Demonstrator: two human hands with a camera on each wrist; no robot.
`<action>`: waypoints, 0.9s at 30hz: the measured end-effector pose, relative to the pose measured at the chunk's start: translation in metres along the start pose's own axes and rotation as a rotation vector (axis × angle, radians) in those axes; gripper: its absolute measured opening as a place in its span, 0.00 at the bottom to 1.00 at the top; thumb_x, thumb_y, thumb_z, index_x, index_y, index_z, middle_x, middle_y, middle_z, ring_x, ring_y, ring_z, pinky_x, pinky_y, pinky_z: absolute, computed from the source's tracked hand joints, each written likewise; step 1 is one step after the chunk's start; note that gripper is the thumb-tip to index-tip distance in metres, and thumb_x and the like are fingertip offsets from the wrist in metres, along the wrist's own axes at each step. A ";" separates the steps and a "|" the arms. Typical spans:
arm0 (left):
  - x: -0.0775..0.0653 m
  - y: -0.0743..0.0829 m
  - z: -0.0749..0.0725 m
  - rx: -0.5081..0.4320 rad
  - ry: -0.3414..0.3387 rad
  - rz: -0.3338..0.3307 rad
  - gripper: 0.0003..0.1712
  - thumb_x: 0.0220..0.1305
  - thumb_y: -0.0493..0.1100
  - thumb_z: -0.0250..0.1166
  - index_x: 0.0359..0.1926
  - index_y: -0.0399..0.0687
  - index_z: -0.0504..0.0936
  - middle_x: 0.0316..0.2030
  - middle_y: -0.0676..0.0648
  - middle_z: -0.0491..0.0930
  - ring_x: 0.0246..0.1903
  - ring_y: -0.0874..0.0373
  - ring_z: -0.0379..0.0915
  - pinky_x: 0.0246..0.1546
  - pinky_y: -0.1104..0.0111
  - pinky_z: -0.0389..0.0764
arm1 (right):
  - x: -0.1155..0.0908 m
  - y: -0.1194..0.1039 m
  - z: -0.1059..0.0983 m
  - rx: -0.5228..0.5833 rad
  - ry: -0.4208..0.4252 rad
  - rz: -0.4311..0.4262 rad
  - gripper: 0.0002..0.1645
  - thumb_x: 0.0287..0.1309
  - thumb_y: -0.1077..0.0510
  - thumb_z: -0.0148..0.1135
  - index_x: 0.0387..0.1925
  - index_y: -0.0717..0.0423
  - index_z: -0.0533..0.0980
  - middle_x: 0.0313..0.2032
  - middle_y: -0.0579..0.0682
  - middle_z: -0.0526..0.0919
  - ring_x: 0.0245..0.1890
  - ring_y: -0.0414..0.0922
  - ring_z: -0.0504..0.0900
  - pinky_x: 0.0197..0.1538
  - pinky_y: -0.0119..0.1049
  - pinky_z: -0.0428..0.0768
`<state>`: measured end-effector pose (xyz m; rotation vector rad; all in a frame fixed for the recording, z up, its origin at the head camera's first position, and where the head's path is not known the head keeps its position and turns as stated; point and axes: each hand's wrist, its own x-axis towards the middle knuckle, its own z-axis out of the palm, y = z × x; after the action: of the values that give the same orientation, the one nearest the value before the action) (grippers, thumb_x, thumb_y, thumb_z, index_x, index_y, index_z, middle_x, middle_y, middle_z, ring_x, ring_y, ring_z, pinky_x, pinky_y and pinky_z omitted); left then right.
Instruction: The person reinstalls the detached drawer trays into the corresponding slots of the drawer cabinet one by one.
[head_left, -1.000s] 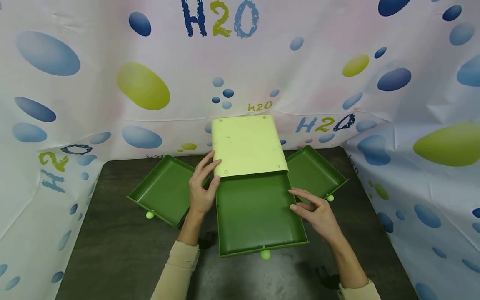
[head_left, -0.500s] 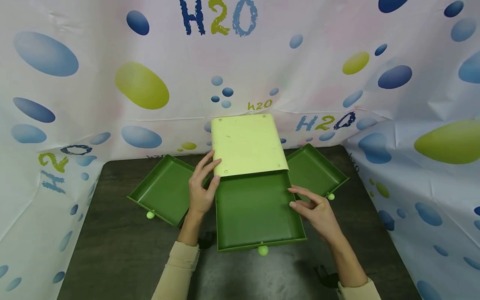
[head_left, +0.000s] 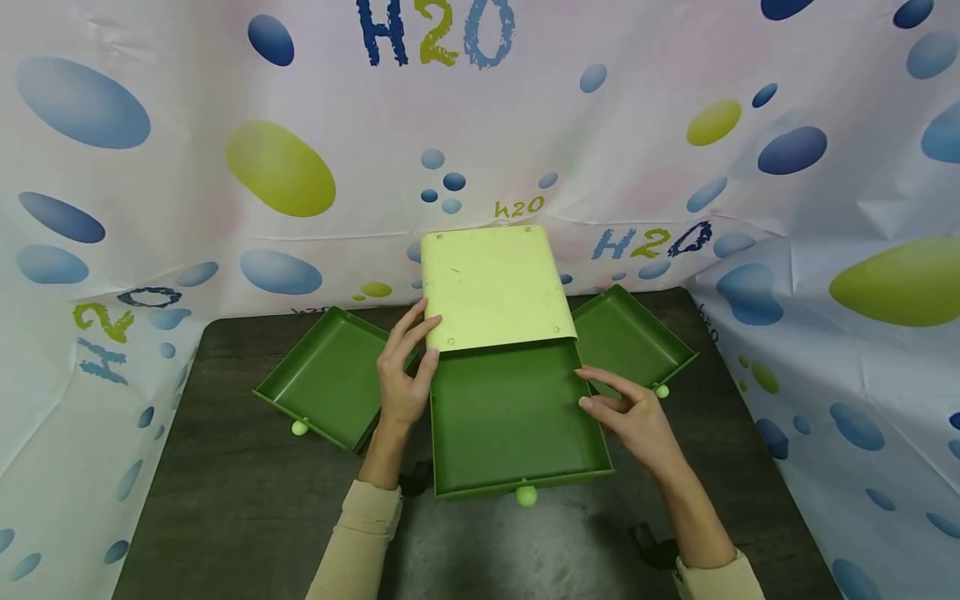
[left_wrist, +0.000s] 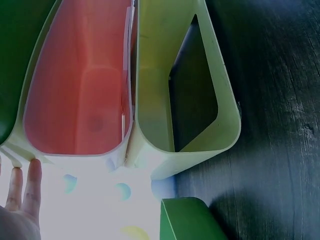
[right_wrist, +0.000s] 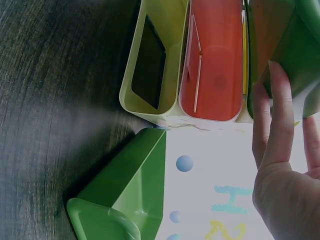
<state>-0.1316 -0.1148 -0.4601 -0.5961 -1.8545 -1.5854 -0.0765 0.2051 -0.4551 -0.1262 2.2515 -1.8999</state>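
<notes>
A pale yellow-green drawer cabinet (head_left: 495,287) stands in the middle of the table. From its top level a dark green drawer (head_left: 517,429) with a round light-green knob sticks far out toward me. My left hand (head_left: 403,375) rests against the cabinet's left front corner, its fingers fairly straight. My right hand (head_left: 637,417) pinches the drawer's right side wall, thumb at the rim and fingers outside it. In the right wrist view, fingers (right_wrist: 280,115) lie against the drawer's outer surface. Lower down, a red-lined compartment (left_wrist: 90,100) and a yellowish bottom compartment (left_wrist: 155,100) gape without drawers.
One pulled-out green drawer (head_left: 326,383) lies angled at the left of the cabinet, another green drawer (head_left: 630,346) at the right. Below them is a dark wooden table (head_left: 225,517). Behind hangs a white dotted sheet (head_left: 360,125) marked H2O.
The top drawer has slid slightly back into the cabinet, and my right hand has moved a little away from me with it. My left hand stays at the cabinet's corner.
</notes>
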 end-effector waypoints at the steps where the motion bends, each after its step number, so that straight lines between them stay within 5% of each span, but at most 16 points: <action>1: 0.000 0.000 0.000 0.000 0.000 -0.001 0.18 0.64 0.28 0.58 0.53 0.20 0.78 0.61 0.19 0.66 0.61 0.24 0.63 0.60 0.70 0.73 | 0.001 0.000 0.000 0.003 0.001 -0.001 0.28 0.64 0.56 0.66 0.65 0.54 0.75 0.69 0.56 0.68 0.36 0.37 0.82 0.30 0.37 0.75; 14: -0.001 0.004 -0.001 -0.014 -0.016 -0.031 0.21 0.58 0.22 0.57 0.53 0.20 0.78 0.62 0.20 0.65 0.61 0.25 0.64 0.60 0.70 0.73 | 0.005 0.001 0.001 0.000 0.011 0.008 0.28 0.65 0.54 0.66 0.66 0.52 0.74 0.64 0.52 0.76 0.32 0.39 0.82 0.31 0.39 0.78; 22: -0.001 0.001 -0.001 -0.022 -0.023 -0.029 0.19 0.60 0.24 0.57 0.53 0.19 0.78 0.62 0.19 0.65 0.60 0.24 0.65 0.56 0.67 0.77 | 0.003 -0.003 -0.002 -0.004 -0.035 0.001 0.28 0.70 0.54 0.60 0.69 0.52 0.70 0.72 0.56 0.63 0.43 0.43 0.85 0.39 0.46 0.83; 27: 0.000 0.002 -0.003 -0.031 -0.033 -0.034 0.20 0.60 0.24 0.56 0.54 0.21 0.78 0.63 0.20 0.64 0.61 0.25 0.65 0.57 0.68 0.76 | 0.003 -0.003 -0.003 -0.006 -0.067 -0.006 0.29 0.71 0.56 0.59 0.71 0.52 0.68 0.73 0.56 0.61 0.35 0.42 0.83 0.38 0.42 0.83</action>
<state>-0.1299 -0.1173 -0.4587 -0.6107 -1.8770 -1.6384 -0.0799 0.2066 -0.4517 -0.1941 2.2156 -1.8635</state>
